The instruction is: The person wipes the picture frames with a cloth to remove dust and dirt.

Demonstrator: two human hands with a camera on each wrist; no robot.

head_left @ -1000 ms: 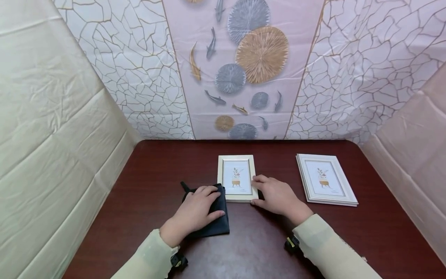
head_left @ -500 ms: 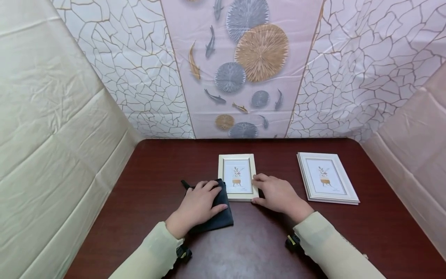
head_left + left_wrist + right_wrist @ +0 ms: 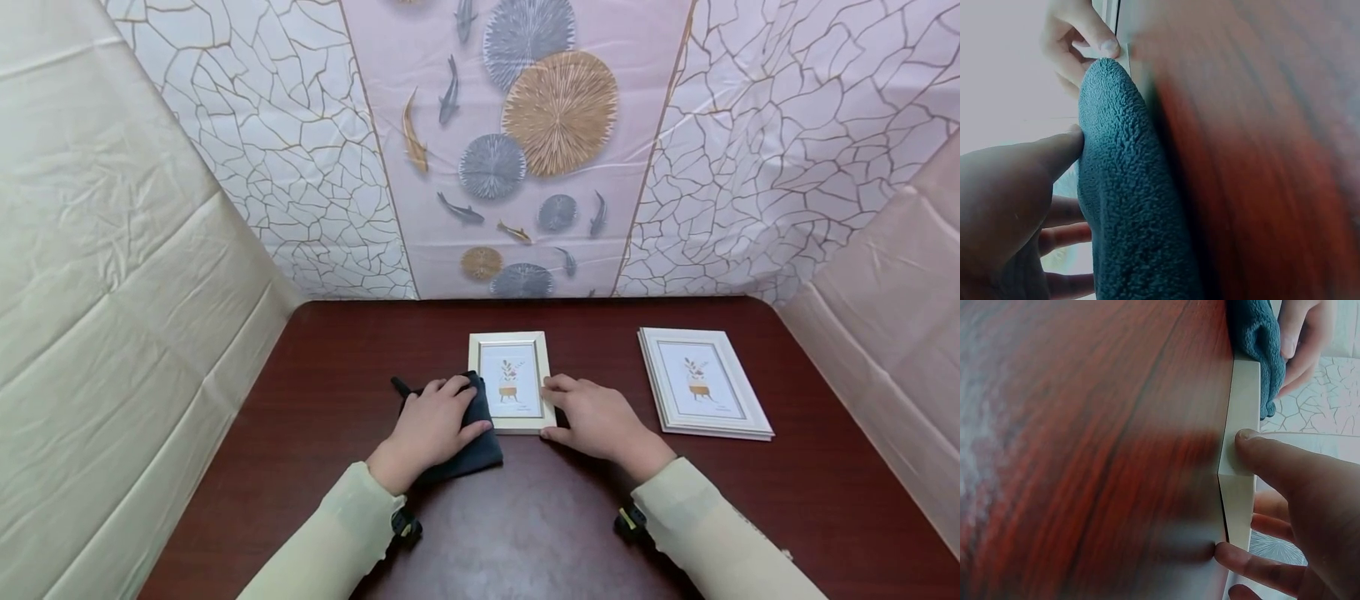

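Observation:
A picture frame [image 3: 551, 383] with a cream border and a plant print lies flat at the table's middle. At its near right corner, my right hand [image 3: 598, 421] holds it, thumb on the near edge and fingers along the right side. My left hand [image 3: 427, 429] presses down on a folded dark teal cloth [image 3: 480, 450], fingers spread over the top. The cloth covers the frame's lower left part. In the left wrist view the cloth [image 3: 1132, 194] looks thick and fuzzy. The right wrist view shows my thumb against the frame's edge [image 3: 1244, 406].
Stacked white picture frames [image 3: 737, 379] lie on the right side of the dark red wooden table [image 3: 330, 358], the top one bearing a similar print. A patterned curtain [image 3: 525, 233] rises behind the table, and pale cloth walls [image 3: 150, 292] stand at both sides.
My left hand has slid the cloth a little away from me and to the right, along the frame's left side. The right hand and the frame have stayed put.

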